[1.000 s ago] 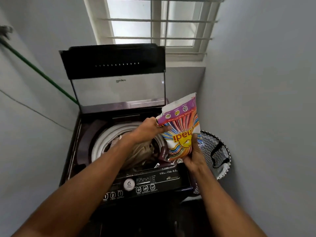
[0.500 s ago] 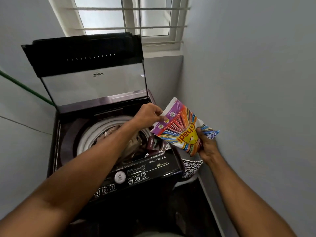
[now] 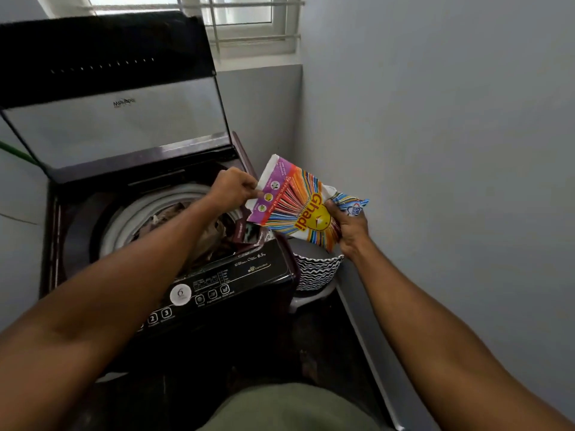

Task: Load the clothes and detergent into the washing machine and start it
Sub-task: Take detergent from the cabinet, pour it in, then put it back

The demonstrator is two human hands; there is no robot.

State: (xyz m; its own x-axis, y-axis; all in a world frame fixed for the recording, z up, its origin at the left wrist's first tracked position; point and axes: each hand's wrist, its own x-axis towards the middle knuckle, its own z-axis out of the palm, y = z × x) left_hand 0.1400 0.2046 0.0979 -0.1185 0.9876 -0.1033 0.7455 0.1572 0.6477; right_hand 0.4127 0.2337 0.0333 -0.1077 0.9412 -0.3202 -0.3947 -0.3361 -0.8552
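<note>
A dark top-loading washing machine (image 3: 236, 275) stands with its lid (image 3: 109, 88) raised. Brown and beige clothes (image 3: 174, 216) lie in its white-rimmed drum. I hold a colourful striped detergent packet (image 3: 292, 203) tilted above the machine's right front corner. My left hand (image 3: 231, 188) pinches the packet's upper left edge. My right hand (image 3: 347, 231) grips its lower right end. The packet's mouth points left toward the drum; no powder is visible.
A black-and-white zigzag laundry basket (image 3: 317, 272) sits on the floor right of the machine, against the grey wall (image 3: 435, 150). The control panel with buttons (image 3: 199, 293) faces me. A barred window (image 3: 242, 23) is behind the lid.
The packet has tipped from upright to slanting, its top now toward the drum, and moved slightly right. Both hands kept their hold. My view swung down and right.
</note>
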